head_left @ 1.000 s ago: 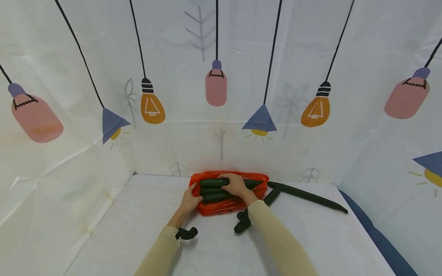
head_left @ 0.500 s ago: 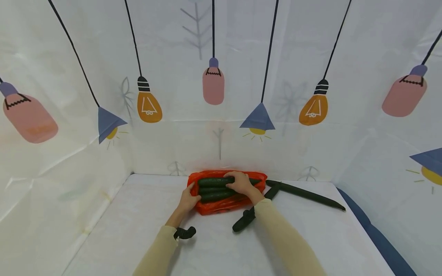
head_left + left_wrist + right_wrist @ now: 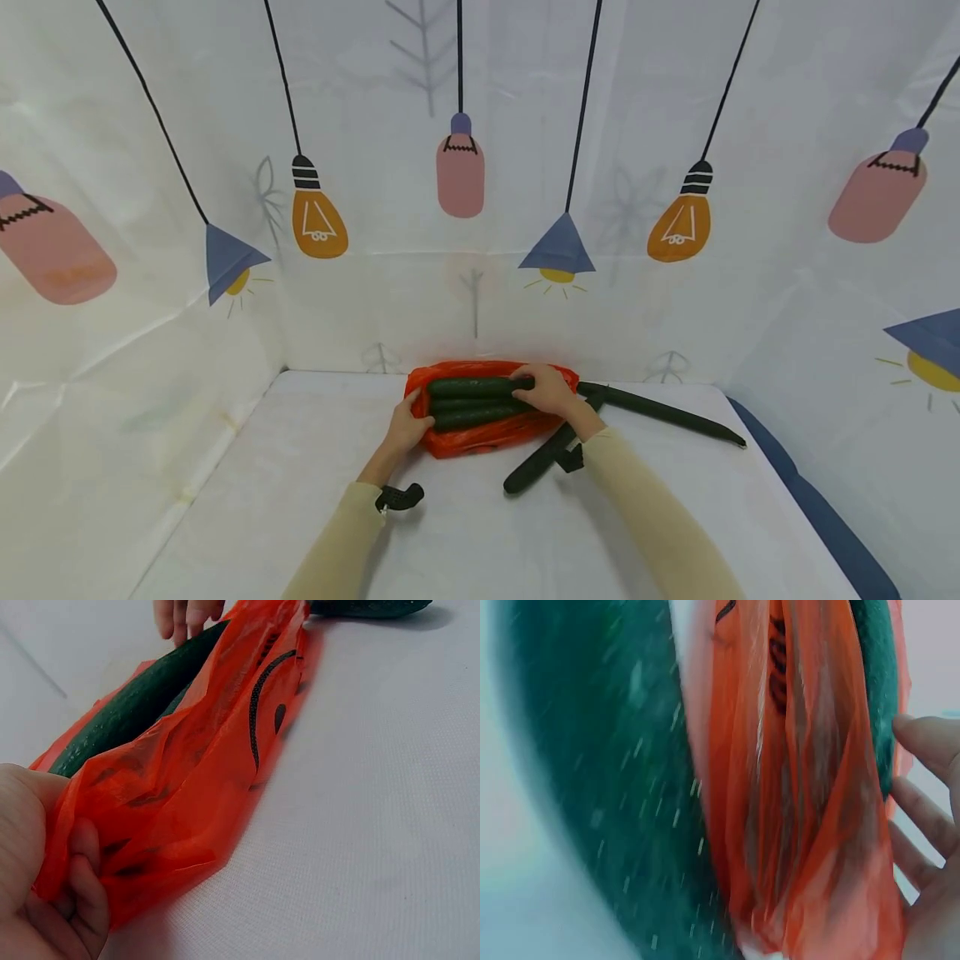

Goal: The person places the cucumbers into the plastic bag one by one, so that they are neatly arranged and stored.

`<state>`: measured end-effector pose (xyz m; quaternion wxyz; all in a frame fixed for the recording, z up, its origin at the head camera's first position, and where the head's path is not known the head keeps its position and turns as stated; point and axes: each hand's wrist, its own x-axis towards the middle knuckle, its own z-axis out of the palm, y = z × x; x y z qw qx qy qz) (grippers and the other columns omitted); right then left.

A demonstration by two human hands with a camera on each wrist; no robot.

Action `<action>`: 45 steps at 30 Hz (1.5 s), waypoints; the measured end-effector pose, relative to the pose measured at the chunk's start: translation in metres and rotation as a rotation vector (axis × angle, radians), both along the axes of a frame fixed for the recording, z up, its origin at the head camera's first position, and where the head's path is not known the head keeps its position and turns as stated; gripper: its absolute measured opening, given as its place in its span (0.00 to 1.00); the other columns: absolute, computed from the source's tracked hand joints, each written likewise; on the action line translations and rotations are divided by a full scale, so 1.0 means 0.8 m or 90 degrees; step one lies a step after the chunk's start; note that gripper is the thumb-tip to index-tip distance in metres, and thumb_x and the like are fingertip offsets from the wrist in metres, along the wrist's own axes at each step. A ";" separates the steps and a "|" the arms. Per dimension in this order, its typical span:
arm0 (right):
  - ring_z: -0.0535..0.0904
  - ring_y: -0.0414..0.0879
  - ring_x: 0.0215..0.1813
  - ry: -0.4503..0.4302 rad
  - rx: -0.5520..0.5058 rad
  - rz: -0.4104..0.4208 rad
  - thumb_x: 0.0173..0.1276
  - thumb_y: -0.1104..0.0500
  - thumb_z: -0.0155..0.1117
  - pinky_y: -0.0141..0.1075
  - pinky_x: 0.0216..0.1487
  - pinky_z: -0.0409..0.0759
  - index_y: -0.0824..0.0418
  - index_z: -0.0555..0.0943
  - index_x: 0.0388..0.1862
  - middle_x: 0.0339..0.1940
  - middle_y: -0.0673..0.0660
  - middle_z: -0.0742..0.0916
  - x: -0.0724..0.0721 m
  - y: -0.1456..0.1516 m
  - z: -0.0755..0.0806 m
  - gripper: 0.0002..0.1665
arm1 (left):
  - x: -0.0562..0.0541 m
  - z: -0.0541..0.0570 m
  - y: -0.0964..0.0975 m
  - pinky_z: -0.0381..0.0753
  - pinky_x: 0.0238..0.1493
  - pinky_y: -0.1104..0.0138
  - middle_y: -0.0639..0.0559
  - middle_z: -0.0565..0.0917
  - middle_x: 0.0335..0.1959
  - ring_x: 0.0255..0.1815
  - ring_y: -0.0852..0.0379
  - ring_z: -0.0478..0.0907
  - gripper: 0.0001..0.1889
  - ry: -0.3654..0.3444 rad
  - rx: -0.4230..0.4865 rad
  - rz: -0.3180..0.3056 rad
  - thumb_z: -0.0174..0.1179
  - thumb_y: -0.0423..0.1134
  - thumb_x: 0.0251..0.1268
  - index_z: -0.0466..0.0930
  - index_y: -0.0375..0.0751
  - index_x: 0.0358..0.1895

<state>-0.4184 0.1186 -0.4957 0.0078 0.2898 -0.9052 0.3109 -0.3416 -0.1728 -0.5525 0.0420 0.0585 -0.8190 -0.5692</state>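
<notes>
Right hand: now further right along the bagged cucumbers than a second ago (image 3: 551, 390); fingers over the rear one, grip or mere touch unclear.
Left hand: unchanged, pinching the bag's left end (image 3: 407, 429).
Red bag: one, at the back of the bench (image 3: 480, 439).
Bagged cucumbers: three visible (image 3: 468, 387), right ends partly hidden by the right hand.
Loose cucumbers: two, right of the bag (image 3: 675, 412); the nearer slants, partly covered by the right wrist, blurred and cut off in the right wrist view.

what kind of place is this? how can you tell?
Probably a staged indoor booth, though its purpose isn't clear. White sheeting printed with lamps walls in a white-surfaced table, where green vegetables lie in and beside a red bag.
</notes>
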 end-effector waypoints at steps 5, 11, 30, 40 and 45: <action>0.78 0.52 0.54 0.029 -0.002 0.014 0.62 0.59 0.70 0.49 0.57 0.74 0.60 0.84 0.49 0.49 0.54 0.85 0.009 0.019 0.006 0.16 | -0.003 0.001 0.000 0.62 0.66 0.47 0.31 0.64 0.69 0.68 0.40 0.60 0.38 0.007 -0.002 0.002 0.57 0.24 0.53 0.57 0.27 0.72; 0.78 0.55 0.53 0.088 -0.032 0.046 0.61 0.61 0.70 0.52 0.56 0.75 0.64 0.85 0.47 0.47 0.56 0.86 0.020 0.036 0.008 0.15 | -0.006 0.002 -0.005 0.61 0.67 0.48 0.31 0.64 0.69 0.68 0.40 0.61 0.38 0.017 -0.003 0.002 0.57 0.24 0.53 0.57 0.28 0.72; 0.75 0.46 0.41 0.195 -0.126 0.078 0.54 0.67 0.74 0.45 0.41 0.77 0.58 0.85 0.35 0.38 0.46 0.83 0.095 0.092 -0.044 0.10 | 0.008 -0.025 -0.003 0.63 0.65 0.46 0.30 0.64 0.68 0.65 0.39 0.62 0.39 -0.008 0.007 0.016 0.57 0.24 0.53 0.57 0.29 0.73; 0.75 0.44 0.49 0.129 -0.098 0.074 0.53 0.64 0.76 0.44 0.49 0.76 0.53 0.84 0.41 0.44 0.45 0.83 0.122 0.113 -0.065 0.16 | 0.007 -0.015 -0.002 0.63 0.65 0.45 0.30 0.64 0.68 0.65 0.38 0.62 0.38 -0.004 0.002 0.000 0.57 0.25 0.54 0.57 0.27 0.72; 0.73 0.45 0.49 0.141 -0.120 0.061 0.50 0.65 0.77 0.44 0.48 0.76 0.54 0.84 0.42 0.46 0.47 0.82 0.126 0.116 -0.073 0.19 | 0.005 -0.013 -0.002 0.62 0.66 0.45 0.29 0.65 0.68 0.65 0.38 0.62 0.38 0.007 -0.001 0.002 0.57 0.25 0.54 0.57 0.28 0.72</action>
